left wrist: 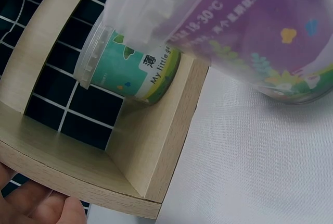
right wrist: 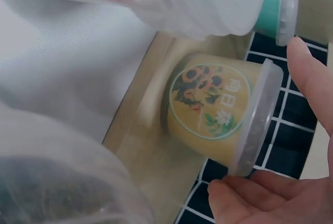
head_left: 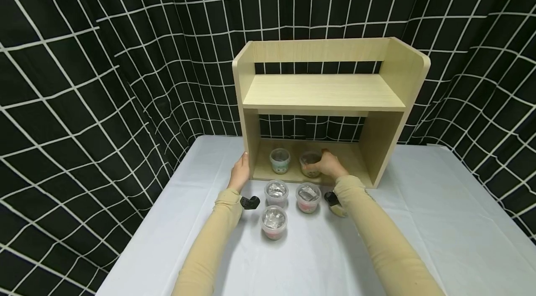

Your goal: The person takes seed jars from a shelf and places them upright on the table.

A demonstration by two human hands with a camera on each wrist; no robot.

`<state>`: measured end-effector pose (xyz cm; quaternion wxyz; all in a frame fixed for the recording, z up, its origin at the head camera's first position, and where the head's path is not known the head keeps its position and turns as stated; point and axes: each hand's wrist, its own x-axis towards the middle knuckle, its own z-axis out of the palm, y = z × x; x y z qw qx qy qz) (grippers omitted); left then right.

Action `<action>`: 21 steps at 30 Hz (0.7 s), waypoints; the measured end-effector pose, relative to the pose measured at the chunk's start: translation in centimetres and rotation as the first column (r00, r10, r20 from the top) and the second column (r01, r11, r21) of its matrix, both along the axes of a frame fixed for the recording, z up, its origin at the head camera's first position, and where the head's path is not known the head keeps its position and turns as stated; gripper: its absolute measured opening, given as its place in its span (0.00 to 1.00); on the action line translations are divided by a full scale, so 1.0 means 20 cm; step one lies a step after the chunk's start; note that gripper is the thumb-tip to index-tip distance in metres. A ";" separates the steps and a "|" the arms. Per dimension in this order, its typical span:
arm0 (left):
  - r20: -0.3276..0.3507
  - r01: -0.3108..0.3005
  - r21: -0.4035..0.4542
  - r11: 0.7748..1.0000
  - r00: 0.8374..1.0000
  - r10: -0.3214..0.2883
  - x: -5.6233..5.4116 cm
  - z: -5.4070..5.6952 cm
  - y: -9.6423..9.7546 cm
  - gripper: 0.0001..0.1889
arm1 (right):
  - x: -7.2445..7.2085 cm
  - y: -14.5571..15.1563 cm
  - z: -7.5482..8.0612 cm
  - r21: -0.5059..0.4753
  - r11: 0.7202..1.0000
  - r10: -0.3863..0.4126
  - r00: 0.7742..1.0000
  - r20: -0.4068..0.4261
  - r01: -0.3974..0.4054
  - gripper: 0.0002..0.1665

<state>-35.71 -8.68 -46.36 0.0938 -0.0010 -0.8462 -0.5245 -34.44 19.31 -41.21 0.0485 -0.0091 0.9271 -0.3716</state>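
Observation:
On the wooden shelf unit's (head_left: 324, 91) lower board, my right hand (head_left: 331, 165) is around a lidded plastic cup with a sunflower label (right wrist: 210, 104). In the right wrist view the thumb (right wrist: 309, 73) stands apart from the lid, while the fingers (right wrist: 244, 193) are at the lid's lower edge. Left of it stands a teal-labelled cup (head_left: 279, 162), also on the board. My left hand (head_left: 240, 172) rests against the outer face of the unit's left side panel (head_left: 247, 124). Its fingers (left wrist: 41, 203) lie by the panel edge in the left wrist view.
In front of the unit, on the white-covered table (head_left: 167, 226), stand a purple-labelled cup (left wrist: 260, 31) and two pinkish cups, one right (head_left: 308, 199) and one nearer (head_left: 274, 224). Another cup (head_left: 339, 211) is partly hidden under my right wrist. Black grid-patterned cloth (head_left: 125, 54) hangs around the table.

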 end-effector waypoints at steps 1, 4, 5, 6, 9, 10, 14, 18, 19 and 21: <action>-0.001 0.001 -0.001 1.000 1.000 -0.001 0.00 0.00 0.00 0.30 | 0.00 0.00 0.00 0.006 1.000 0.001 1.000 0.003 -0.001 0.59; -0.005 0.005 -0.007 1.000 1.000 -0.005 0.00 0.00 0.00 0.30 | 0.00 -0.01 -0.01 0.012 1.000 -0.004 1.000 0.006 0.004 0.60; -0.008 0.008 -0.011 1.000 1.000 -0.008 0.00 0.00 0.00 0.30 | -0.01 -0.01 -0.02 0.018 1.000 -0.001 1.000 0.004 0.001 0.60; -0.009 0.008 -0.015 1.000 1.000 -0.008 0.00 0.00 0.00 0.30 | -0.01 -0.01 -0.03 0.023 1.000 -0.001 1.000 0.004 0.001 0.60; -0.011 0.009 -0.022 1.000 1.000 -0.009 0.01 -0.01 0.00 0.30 | -0.01 0.00 -0.05 0.032 0.999 0.007 1.000 0.002 -0.007 0.60; -0.010 0.008 -0.023 1.000 1.000 -0.008 0.01 -0.01 0.00 0.30 | -0.01 -0.01 -0.05 0.037 0.999 0.011 1.000 0.002 -0.011 0.60; -0.009 0.003 -0.012 1.000 1.000 -0.003 0.01 -0.01 0.00 0.30 | -0.01 -0.01 -0.07 0.050 0.999 0.016 1.000 0.000 -0.016 0.57; -0.014 0.000 -0.008 1.000 1.000 0.000 0.01 -0.01 0.00 0.30 | -0.02 -0.01 -0.07 0.064 0.998 0.020 1.000 -0.019 -0.018 0.54; -0.013 -0.003 -0.008 1.000 1.000 0.003 0.01 -0.01 0.00 0.30 | -0.02 -0.02 -0.07 0.063 0.998 0.017 1.000 -0.023 -0.016 0.53; -0.011 -0.008 -0.012 1.000 1.000 0.008 0.01 -0.01 0.01 0.30 | -0.02 -0.02 -0.08 0.063 0.998 0.017 0.999 -0.032 -0.015 0.52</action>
